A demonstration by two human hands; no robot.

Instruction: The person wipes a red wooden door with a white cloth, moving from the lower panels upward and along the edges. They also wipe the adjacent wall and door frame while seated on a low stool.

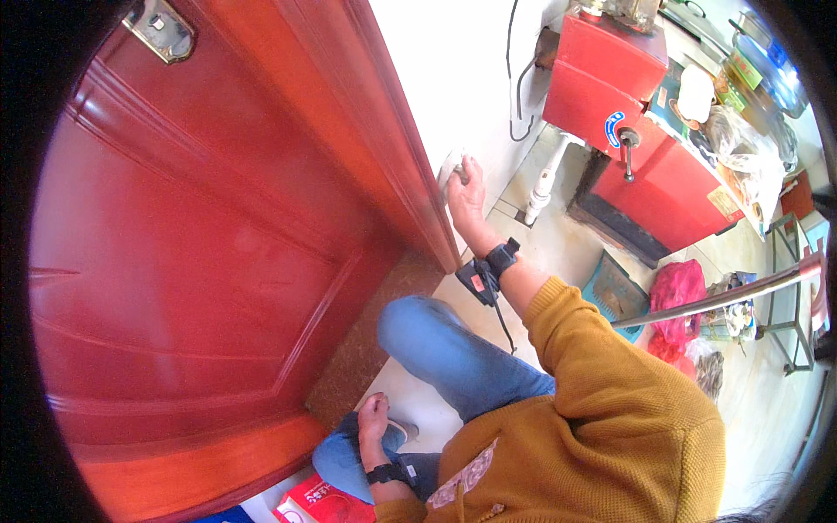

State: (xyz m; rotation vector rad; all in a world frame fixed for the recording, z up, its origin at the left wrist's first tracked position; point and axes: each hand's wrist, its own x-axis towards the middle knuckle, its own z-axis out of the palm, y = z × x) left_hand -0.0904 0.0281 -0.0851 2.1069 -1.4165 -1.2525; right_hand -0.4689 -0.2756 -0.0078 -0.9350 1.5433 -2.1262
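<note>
My right hand (465, 186) is closed around a crumpled whitish cloth (448, 171), held low against the white wall (428, 72) beside the door frame (386, 131). Near my left knee rests my left hand (373, 413), with its fingers drawn together; whether anything lies inside them cannot be made out. A dark red panelled door (216, 216) with a metal handle plate (160, 29) fills the left of the view. Both wrists carry black strapped devices, and a cable hangs from the right one (480, 281).
Right of the wall stands a red metal stove (660, 189) with a white pipe (548, 183) beside it. A teal dustpan (614, 294), a pink plastic bag (678, 294) and a metal rack (788, 314) lie beyond my right arm. A red bag (320, 500) is by my left knee.
</note>
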